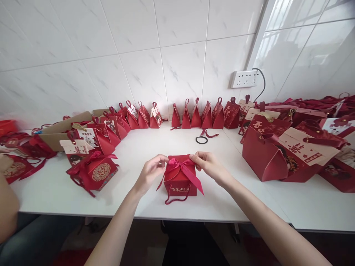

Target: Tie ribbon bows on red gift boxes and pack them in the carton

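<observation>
A small red gift box (174,190) stands upright at the table's front, with gold lettering on its face and a twisted rope handle (177,200) hanging down in front. Across its top is a crimson ribbon bow (181,165), its tails falling to either side. My left hand (153,170) is closed at the bow's left loop, thumb and fingers together. On the opposite side, my right hand (206,164) pinches the right loop between thumb and forefinger.
Red gift boxes (195,117) line the wall, with more piled right (266,147) and left. A black ring (201,140) and a ribbon strip (212,135) lie beyond my box. A ribboned box (100,173) stands left, near another person's arm (7,199). A power strip (244,79) hangs on the wall.
</observation>
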Motion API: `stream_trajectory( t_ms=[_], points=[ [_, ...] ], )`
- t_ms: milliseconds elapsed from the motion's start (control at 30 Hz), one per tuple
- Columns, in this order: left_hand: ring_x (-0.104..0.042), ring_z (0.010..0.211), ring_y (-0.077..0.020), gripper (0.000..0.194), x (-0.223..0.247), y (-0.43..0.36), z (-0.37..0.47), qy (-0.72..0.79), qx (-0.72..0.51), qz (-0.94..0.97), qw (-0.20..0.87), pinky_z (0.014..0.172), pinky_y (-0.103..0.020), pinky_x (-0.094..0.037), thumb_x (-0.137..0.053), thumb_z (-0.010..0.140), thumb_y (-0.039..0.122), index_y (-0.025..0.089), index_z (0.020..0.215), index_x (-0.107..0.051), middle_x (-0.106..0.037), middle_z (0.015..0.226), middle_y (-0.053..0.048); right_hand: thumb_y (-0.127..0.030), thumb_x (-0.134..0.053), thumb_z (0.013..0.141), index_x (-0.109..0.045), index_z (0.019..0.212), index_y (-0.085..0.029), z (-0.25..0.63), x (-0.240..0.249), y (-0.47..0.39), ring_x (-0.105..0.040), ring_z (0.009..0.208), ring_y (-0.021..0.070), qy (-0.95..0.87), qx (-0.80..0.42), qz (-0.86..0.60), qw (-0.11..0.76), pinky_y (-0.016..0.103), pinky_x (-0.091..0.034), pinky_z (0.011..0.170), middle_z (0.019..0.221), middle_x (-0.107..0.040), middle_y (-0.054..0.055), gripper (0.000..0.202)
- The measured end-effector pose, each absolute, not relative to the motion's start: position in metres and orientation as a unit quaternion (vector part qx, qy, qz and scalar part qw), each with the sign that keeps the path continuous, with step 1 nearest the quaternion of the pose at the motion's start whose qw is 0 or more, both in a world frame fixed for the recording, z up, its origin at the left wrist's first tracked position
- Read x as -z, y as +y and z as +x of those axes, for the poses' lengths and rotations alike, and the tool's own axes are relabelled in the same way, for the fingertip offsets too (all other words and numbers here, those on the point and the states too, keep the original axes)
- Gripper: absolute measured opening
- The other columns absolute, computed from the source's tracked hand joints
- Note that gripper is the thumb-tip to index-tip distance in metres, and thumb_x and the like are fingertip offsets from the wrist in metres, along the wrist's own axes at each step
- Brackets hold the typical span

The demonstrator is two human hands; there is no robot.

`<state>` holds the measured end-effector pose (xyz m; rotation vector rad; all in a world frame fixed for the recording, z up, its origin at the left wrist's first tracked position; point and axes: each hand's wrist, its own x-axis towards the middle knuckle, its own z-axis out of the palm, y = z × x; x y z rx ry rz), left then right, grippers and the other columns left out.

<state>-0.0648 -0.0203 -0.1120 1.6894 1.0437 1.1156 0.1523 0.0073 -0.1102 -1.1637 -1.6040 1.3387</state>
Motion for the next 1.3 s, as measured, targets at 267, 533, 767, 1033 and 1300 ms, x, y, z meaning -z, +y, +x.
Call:
stream_trajectory(
  t_ms=[267, 533, 767, 1033, 1300],
  points=[
    [-0.049, 0.079, -0.0145, 0.012, 0.1, -0.011, -0.061, 0.44, -0.443, 0.695, 0.357, 0.073, -0.028, -0.039, -0.061, 0.077, 0.028, 0.017, 0.077, -0.06, -0.055, 0.09, -0.005, -0.058, -0.054, 0.075, -0.044, 0.057, -0.019, 0.15, 0.109, 0.01, -0.035, 0.051, 0.0087, -0.621, -0.529, -0.448, 0.365, 0.025, -0.025, 0.053, 0.054, -0.045, -0.005, 0.045],
    [-0.053, 0.077, -0.0155, 0.023, 0.101, 0.003, -0.073, 0.327, -0.414, 0.683, 0.505, 0.07, -0.029, -0.041, -0.067, 0.074, 0.034, 0.014, 0.07, -0.057, -0.058, 0.083, -0.006, -0.052, -0.054, 0.078, -0.043, 0.057, -0.018, 0.151, 0.114, 0.013, -0.039, 0.054, 0.0097, -0.63, -0.538, -0.42, 0.369, 0.026, -0.028, 0.057, 0.055, -0.045, -0.004, 0.041],
    [-0.043, 0.039, -0.0016, 0.024, 0.088, 0.012, -0.078, 0.322, -0.341, 0.693, 0.547, 0.037, -0.019, -0.03, -0.069, 0.073, 0.033, 0.012, 0.072, -0.059, -0.064, 0.087, -0.008, -0.057, -0.061, 0.072, -0.047, 0.06, -0.018, 0.152, 0.115, 0.013, -0.039, 0.055, 0.0096, -0.611, -0.576, -0.405, 0.361, 0.026, -0.03, 0.057, 0.058, -0.046, -0.004, 0.043],
    [-0.038, 0.03, 0.0, 0.025, 0.084, 0.003, -0.07, 0.365, -0.343, 0.685, 0.529, 0.029, -0.015, -0.024, -0.066, 0.075, 0.035, 0.012, 0.075, -0.055, -0.056, 0.07, 0.0, -0.059, -0.061, 0.07, -0.048, 0.061, -0.017, 0.152, 0.115, 0.012, -0.039, 0.056, 0.0096, -0.612, -0.585, -0.396, 0.356, 0.026, -0.03, 0.058, 0.059, -0.046, -0.004, 0.045],
    [-0.045, 0.04, -0.0006, 0.017, 0.081, -0.009, -0.074, 0.38, -0.323, 0.713, 0.493, 0.036, -0.018, -0.033, -0.065, 0.076, 0.029, 0.014, 0.08, -0.061, -0.054, 0.085, -0.002, -0.053, -0.064, 0.071, -0.048, 0.06, -0.017, 0.154, 0.115, 0.012, -0.04, 0.056, 0.0094, -0.607, -0.593, -0.387, 0.361, 0.025, -0.031, 0.059, 0.058, -0.047, -0.005, 0.04]
  ],
)
